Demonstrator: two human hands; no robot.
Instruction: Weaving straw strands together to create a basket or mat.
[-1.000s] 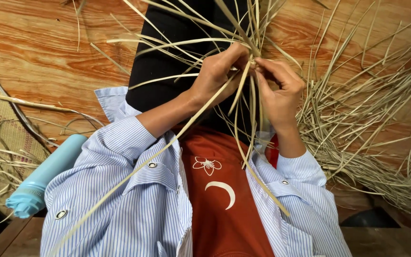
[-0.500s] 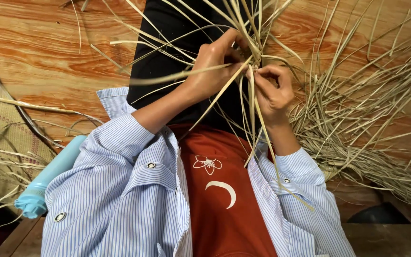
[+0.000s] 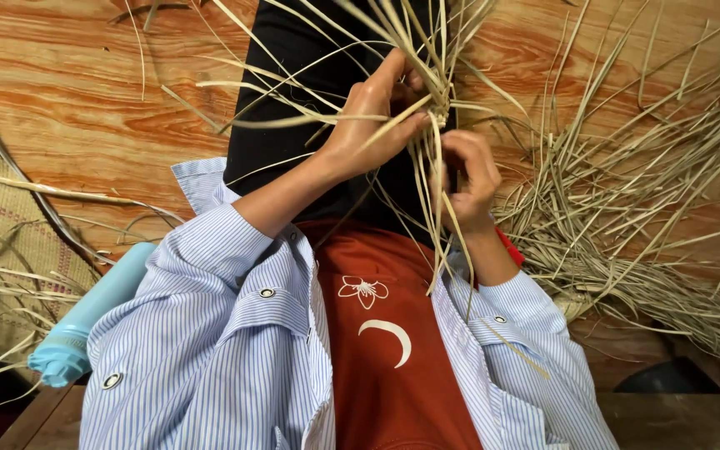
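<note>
My left hand grips a cluster of pale dry straw strands where they cross above my lap, its fingers closed around the woven knot. My right hand sits just below and to the right, pinching several strands that hang down over my red shirt. Both hands touch the same bundle in front of my black trousers. Loose ends fan up and outward from the grip. Blue-striped sleeves cover both forearms.
A big heap of loose straw lies at the right on the orange wooden floor. A light blue bottle lies at the lower left, beside a woven mat with scattered strands. A dark round object shows at the lower right.
Both hands have kept working the strands: the left hand shifted up and right over the knot, the right hand dropped slightly. The long strand across my left sleeve has been pulled up.
</note>
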